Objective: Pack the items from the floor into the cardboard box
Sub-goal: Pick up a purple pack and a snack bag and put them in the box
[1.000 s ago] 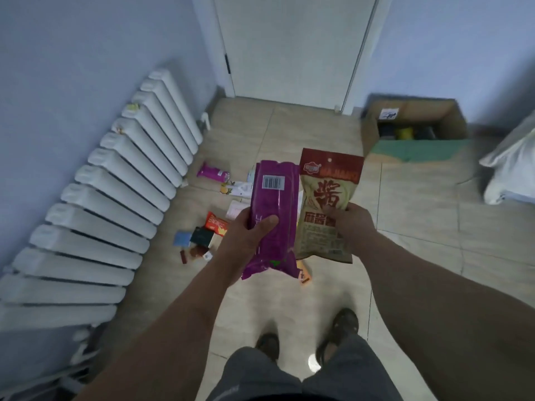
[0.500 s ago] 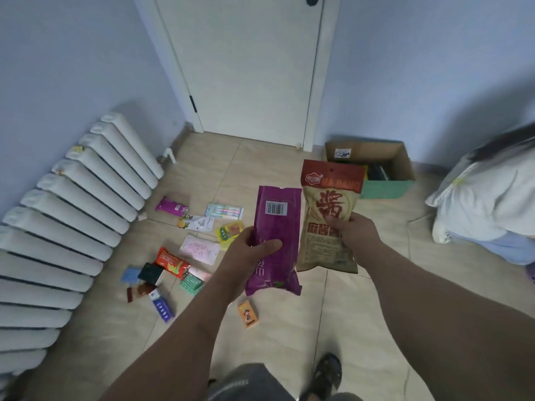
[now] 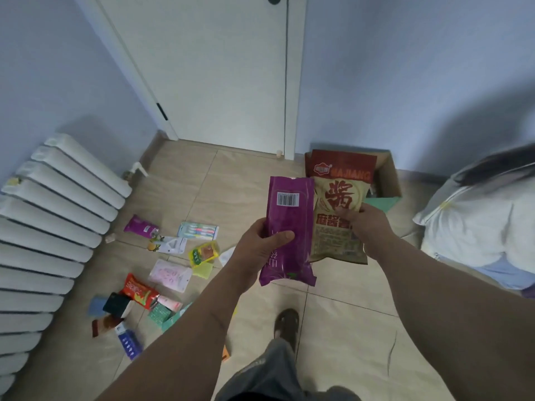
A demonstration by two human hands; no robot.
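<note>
Above bare floor (image 3: 333, 328), left hand (image 3: 257, 250) grips the purple pack (image 3: 289, 227), right hand (image 3: 367, 224) grips the sauce bag (image 3: 338, 198), overlapping the box (image 3: 390, 178) rim.

Purple packet (image 3: 289, 227) and tan sauce pouch (image 3: 338, 209) upright before cardboard box (image 3: 389, 180).

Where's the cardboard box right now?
Head view, right of centre: the cardboard box sits on the floor against the far wall, right of the door, mostly hidden behind the sauce packet.
</note>
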